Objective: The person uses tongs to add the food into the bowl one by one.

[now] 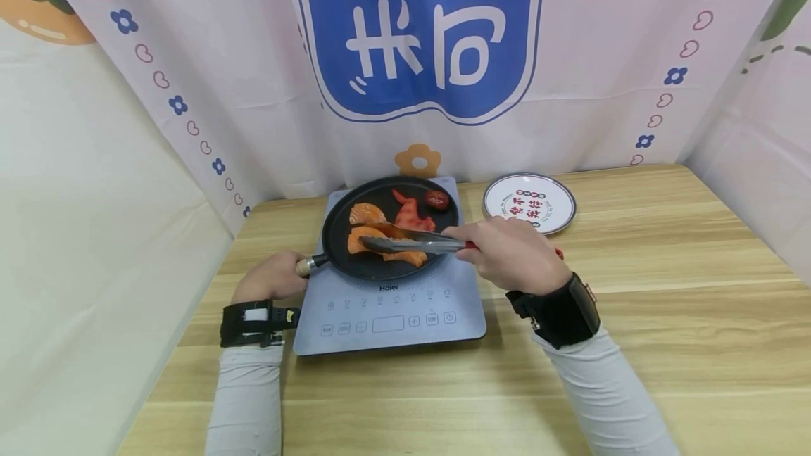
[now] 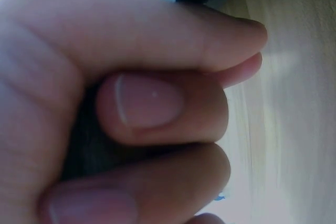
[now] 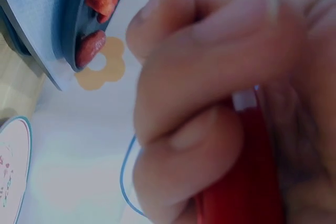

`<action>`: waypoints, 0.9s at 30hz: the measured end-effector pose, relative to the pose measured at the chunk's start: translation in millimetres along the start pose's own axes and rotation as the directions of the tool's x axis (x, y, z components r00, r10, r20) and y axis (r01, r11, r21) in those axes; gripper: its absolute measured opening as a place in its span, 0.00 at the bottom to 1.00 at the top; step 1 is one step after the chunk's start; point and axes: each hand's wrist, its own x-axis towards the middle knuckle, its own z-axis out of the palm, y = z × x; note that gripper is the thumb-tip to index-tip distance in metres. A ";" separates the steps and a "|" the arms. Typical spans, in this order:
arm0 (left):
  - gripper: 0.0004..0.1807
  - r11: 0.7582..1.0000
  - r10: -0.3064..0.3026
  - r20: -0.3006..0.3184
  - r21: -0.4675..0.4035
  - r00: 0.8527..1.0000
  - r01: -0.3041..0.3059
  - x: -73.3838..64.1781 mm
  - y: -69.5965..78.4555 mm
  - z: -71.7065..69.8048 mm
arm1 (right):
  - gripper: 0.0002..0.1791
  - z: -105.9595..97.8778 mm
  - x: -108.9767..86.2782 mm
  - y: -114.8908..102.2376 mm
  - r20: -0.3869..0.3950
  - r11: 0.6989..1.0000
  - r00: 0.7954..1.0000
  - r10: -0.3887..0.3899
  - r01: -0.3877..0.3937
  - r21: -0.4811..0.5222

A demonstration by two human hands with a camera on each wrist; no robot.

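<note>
A black frying pan [image 1: 374,272] sits on the induction cooktop [image 1: 389,340]. My left hand [image 1: 271,276] grips the pan's wooden-ended handle [image 1: 309,265]; in the left wrist view its fingers [image 2: 157,108] are curled. Metal tongs with red grips [image 1: 437,245] are held in my right hand [image 1: 516,253], and the right wrist view shows the curled fingers around the red grip [image 3: 241,182]. The tongs' tips reach over orange salmon slices [image 1: 367,214] at the pan's left and middle; whether they pinch one is unclear. A reddish chicken wing [image 1: 412,217] and a small dark-red piece [image 1: 436,200] lie at the pan's right.
Right of the cooktop, a white plate with a dark rim and red writing [image 1: 552,211] lies on the wooden table [image 1: 665,252], partly behind my right hand. A printed white cloth [image 1: 253,55] hangs along the table's back edge, with pale cloth on both sides.
</note>
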 end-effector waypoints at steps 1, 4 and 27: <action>0.09 1.000 0.000 0.000 0.001 1.000 0.000 -0.1 0.2 -0.1 | 0.23 1.7 1.0 -0.5 -0.003 1.000 1.000 -0.004 0.004 -0.009; 0.10 1.000 0.000 0.002 0.002 1.000 0.000 -0.1 0.3 -0.5 | 0.23 6.6 4.2 -2.6 -0.010 0.999 1.000 -0.020 0.020 -0.032; 0.10 1.000 0.001 0.010 -0.004 1.000 -0.001 -1.1 1.9 -2.0 | 0.25 25.1 13.9 -15.2 -0.021 0.992 1.000 -0.023 0.020 -0.122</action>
